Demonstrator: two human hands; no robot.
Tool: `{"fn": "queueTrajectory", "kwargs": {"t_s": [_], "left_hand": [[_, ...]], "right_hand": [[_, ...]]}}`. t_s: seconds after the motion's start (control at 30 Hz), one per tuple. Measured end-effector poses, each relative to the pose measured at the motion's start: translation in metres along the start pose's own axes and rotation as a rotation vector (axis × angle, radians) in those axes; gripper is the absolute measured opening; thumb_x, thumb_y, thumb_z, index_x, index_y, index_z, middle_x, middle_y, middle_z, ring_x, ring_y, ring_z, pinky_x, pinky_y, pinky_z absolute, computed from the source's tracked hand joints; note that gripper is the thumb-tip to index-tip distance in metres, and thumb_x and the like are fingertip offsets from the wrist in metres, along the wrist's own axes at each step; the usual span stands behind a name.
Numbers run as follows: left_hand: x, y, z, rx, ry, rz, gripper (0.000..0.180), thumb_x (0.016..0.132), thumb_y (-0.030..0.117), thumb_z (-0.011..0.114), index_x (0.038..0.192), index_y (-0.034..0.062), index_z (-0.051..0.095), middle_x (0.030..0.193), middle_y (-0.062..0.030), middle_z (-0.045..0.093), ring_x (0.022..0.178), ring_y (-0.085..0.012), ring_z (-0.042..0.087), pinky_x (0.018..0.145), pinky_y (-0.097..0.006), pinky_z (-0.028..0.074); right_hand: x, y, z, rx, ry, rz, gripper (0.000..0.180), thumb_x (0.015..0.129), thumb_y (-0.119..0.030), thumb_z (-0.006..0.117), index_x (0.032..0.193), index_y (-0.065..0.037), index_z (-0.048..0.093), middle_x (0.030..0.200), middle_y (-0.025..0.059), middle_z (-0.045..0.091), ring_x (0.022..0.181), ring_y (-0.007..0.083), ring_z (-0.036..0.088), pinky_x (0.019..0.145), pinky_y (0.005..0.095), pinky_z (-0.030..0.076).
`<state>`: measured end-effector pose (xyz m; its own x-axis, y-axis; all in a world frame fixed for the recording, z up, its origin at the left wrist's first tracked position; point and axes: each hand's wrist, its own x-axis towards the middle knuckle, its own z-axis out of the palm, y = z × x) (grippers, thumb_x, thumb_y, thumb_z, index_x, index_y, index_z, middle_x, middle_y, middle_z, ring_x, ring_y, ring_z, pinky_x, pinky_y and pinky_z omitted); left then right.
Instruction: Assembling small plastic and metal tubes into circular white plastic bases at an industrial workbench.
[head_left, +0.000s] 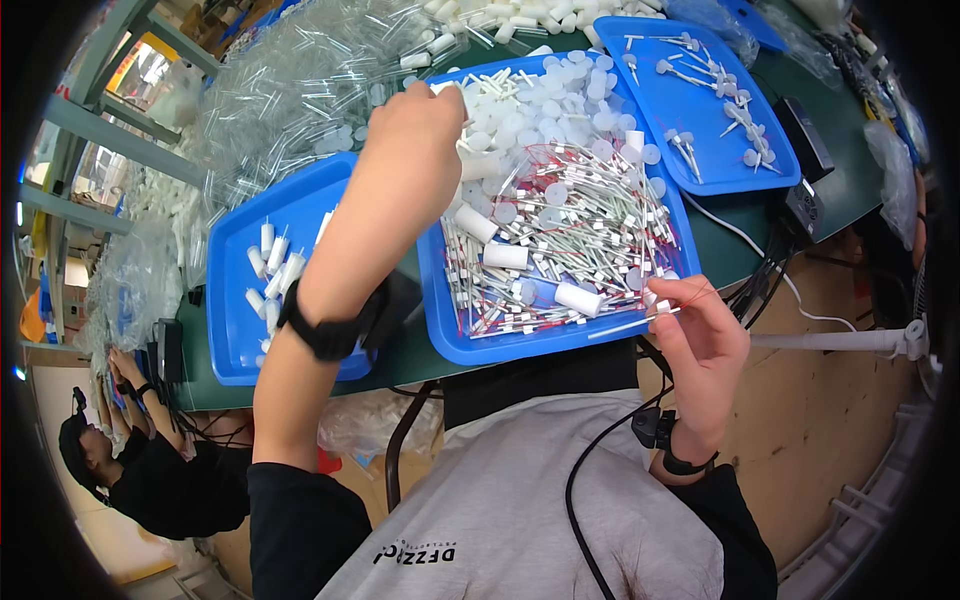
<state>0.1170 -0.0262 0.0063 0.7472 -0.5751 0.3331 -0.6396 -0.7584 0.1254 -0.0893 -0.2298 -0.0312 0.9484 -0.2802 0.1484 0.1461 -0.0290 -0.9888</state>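
My right hand (705, 330) pinches a thin white stick (622, 327) with a small white block at one end and fine red wire, just over the near right corner of the middle blue tray (470, 352). Across that tray's far left corner reaches my left hand (418, 135), its fingers closed; something white shows at them, but I cannot make out what they hold. The tray carries a heap of similar wired white sticks (590, 225), several white cylinders (506, 257) and translucent round discs (555, 110).
A left blue tray (232, 330) holds white cylinders with pins. At the far right, another blue tray (690, 100) has sticks fitted with discs. Clear plastic tubes (290, 90) pile up behind. Black power adapters (803, 135) and a white cable (735, 228) lie at right; a co-worker (150, 470) is at left.
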Motion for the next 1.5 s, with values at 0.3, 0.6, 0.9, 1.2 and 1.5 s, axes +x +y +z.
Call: {"fn": "queueTrajectory", "kwargs": {"t_s": [0.3,0.6,0.9,1.2,1.5], "left_hand": [[-0.087,0.080,-0.071,-0.754,-0.022,0.001,0.016,0.075,-0.008,0.066,0.089,-0.0034,0.062,0.086,-0.0125,0.065,0.078,-0.0206,0.061,0.072,-0.031,0.046],[-0.117,0.106,-0.033,-1.091,0.020,-0.283,0.019,0.073,-0.010,0.070,0.088,-0.0010,0.064,0.084,-0.0087,0.066,0.080,-0.0175,0.061,0.071,-0.029,0.046],[-0.117,0.104,-0.028,-0.941,0.043,-0.105,0.019,0.070,-0.006,0.070,0.087,0.0013,0.065,0.084,-0.0083,0.067,0.078,-0.0198,0.061,0.072,-0.031,0.044],[-0.116,0.105,-0.025,-0.952,0.033,-0.097,0.018,0.070,-0.005,0.068,0.087,0.0016,0.065,0.083,-0.0076,0.065,0.077,-0.0208,0.060,0.073,-0.031,0.044],[-0.114,0.103,-0.028,-0.901,0.012,-0.087,0.018,0.069,-0.005,0.069,0.085,0.0028,0.066,0.081,-0.0060,0.065,0.077,-0.0209,0.060,0.074,-0.032,0.043]], "right_hand": [[-0.002,0.006,0.002,0.281,0.045,-0.207,0.025,0.081,0.005,0.066,0.104,0.006,0.055,0.094,0.0122,0.061,0.085,0.0170,0.060,0.081,0.0294,0.046],[-0.003,0.001,0.014,0.293,0.098,-0.327,0.022,0.087,-0.008,0.064,0.102,0.002,0.051,0.087,0.0134,0.057,0.076,0.0178,0.057,0.069,0.0303,0.047],[-0.003,0.003,0.020,0.261,0.121,-0.352,0.024,0.087,-0.008,0.065,0.103,0.002,0.051,0.089,0.0136,0.057,0.077,0.0184,0.058,0.070,0.0294,0.046],[-0.004,0.003,0.019,0.282,0.132,-0.297,0.021,0.086,-0.003,0.063,0.102,0.003,0.052,0.091,0.0138,0.057,0.078,0.0168,0.059,0.059,0.0224,0.049],[-0.006,0.003,0.018,0.273,0.113,-0.284,0.022,0.084,0.004,0.063,0.103,0.004,0.053,0.092,0.0141,0.057,0.081,0.0191,0.060,0.070,0.0280,0.050]]}}
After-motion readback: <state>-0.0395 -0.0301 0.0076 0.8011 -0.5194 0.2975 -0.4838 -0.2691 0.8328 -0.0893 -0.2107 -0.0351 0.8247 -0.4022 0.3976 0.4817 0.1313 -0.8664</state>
